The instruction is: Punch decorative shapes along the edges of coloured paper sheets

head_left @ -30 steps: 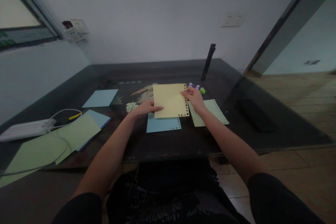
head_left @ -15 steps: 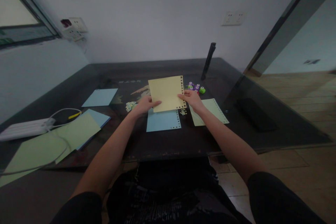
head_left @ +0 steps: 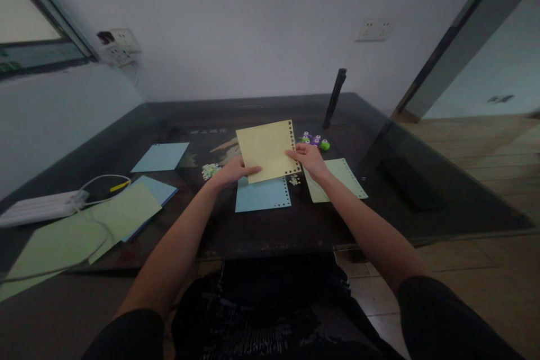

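A sheet of yellow paper (head_left: 268, 149) is held up over the table, with small holes punched along its right edge and at the lower right corner. My left hand (head_left: 233, 171) pinches its lower left edge, thumb on the front. At the right edge my right hand (head_left: 311, 158) grips it the same way. Beneath it lies a sheet of blue paper (head_left: 261, 197), partly covered, with holes near its lower right corner. Small paper bits (head_left: 210, 171) are heaped beside my left hand, and a smaller pile (head_left: 295, 180) lies below my right. Several purple and green toy-like punches (head_left: 316, 140) stand behind my right hand.
A pale green punched sheet (head_left: 337, 180) lies under my right forearm. To the left are a blue sheet (head_left: 162, 157), green sheets (head_left: 80, 225), a white power strip (head_left: 37, 208) with cables and a yellow pen (head_left: 120, 185). A black object (head_left: 411, 184) lies right; a black stick (head_left: 335, 98) stands behind.
The yellow sheet has tilted slightly, its left side shifting a little left and its lower edge coming down. Both hands keep their hold on it.
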The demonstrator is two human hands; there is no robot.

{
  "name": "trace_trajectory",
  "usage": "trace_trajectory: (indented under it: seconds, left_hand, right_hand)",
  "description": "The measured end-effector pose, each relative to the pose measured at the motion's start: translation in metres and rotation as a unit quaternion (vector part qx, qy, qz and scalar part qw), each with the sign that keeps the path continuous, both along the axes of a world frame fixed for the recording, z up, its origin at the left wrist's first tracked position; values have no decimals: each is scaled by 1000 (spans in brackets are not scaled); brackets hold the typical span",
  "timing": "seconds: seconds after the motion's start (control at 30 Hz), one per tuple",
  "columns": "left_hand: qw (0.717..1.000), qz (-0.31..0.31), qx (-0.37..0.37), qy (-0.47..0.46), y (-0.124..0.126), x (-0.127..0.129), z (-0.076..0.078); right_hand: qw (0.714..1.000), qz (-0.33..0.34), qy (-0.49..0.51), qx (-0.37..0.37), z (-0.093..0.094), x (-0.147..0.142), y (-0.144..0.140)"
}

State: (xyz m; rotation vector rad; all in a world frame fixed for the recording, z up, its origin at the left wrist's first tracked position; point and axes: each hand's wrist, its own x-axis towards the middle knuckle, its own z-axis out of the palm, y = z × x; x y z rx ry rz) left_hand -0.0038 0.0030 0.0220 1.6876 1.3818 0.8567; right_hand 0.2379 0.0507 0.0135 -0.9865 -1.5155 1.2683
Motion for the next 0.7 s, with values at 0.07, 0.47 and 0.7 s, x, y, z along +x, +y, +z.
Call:
trace_trajectory:
  seconds: [0.07,0.47,0.7]
  left_hand:
    - [1000,-23,-15,-13,2,-2,-1]
    - [977,178,27,-114,14,-5,-13]
    - [971,192,33,-141,14,-2,-15]
  right_hand:
    - [1000,-8,-10,18,-1,0,2]
    - [997,-54,-33,37,-4,12,15]
    - [970,-100,-170,144,-13,19,33]
